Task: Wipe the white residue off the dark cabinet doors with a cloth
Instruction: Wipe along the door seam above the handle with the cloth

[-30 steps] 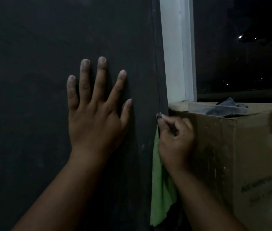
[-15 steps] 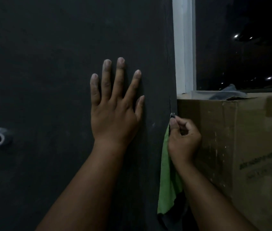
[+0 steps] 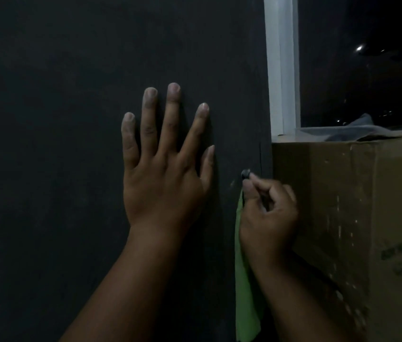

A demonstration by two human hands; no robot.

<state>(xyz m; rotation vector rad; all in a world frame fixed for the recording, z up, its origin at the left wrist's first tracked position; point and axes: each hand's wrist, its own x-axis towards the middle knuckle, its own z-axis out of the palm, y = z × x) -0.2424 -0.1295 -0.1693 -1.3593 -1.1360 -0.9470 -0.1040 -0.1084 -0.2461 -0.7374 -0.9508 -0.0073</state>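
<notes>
— Where's the person got to with that dark cabinet door (image 3: 71, 119)?

— Working the right-hand edge, I'd say. The left hand (image 3: 163, 174) lies flat against the panel, fingers (image 3: 149, 114) straight and spread apart, bracing it. The right hand (image 3: 269, 213) is curled up small, just beside the door's edge.

— Holding the cloth?

— Yes, the green cloth (image 3: 244, 292) hangs down from that fist, and the thumb and forefinger are pinched together round a dark little wad of it at the tip, pressed on the door close to the seam. Spot-rubbing, not broad sweeps.

— Any white left there?

— A faint pale fleck (image 3: 232, 183) just left of the pinched tip, between the two hands. The light is poor, so I can't tell how much else remains on the panel.

— And on the right?

— A cardboard box (image 3: 343, 218) stands hard by the door, with a white window frame (image 3: 281, 70) above it. Something grey lies on top of the box; I can't make out what.

— So what next?

— To my eye, shift the pinched cloth a touch left onto that fleck and rub, keeping the flat hand pressed so the door doesn't give. The box leaves little elbow room.
</notes>
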